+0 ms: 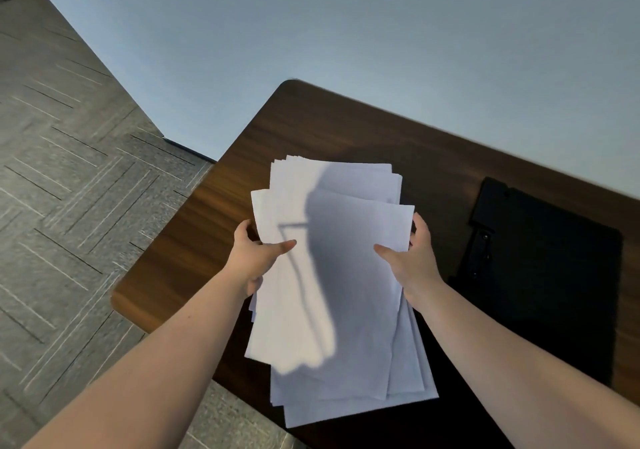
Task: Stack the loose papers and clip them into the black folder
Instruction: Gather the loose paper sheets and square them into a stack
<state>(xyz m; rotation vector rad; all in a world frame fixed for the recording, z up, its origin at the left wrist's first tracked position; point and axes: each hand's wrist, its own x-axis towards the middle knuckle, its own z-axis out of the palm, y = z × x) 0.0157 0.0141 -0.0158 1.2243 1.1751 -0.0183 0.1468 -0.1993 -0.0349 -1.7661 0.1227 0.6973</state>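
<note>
Loose papers [332, 275] fanned and skewed, lifted above the dark wooden table [263, 137], edges not yet squared; left hand [256, 258] clamped on the left edge, thumb over the top sheet, right hand [412, 261] clamped likewise on the right edge, probably to jog the sheets even; black folder [547, 268] open flat just right, clip bar exposed, waiting

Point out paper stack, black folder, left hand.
paper stack [346, 275], head view, middle of top sheet
black folder [554, 275], head view, flat cover
left hand [256, 258], head view, back of hand
</note>
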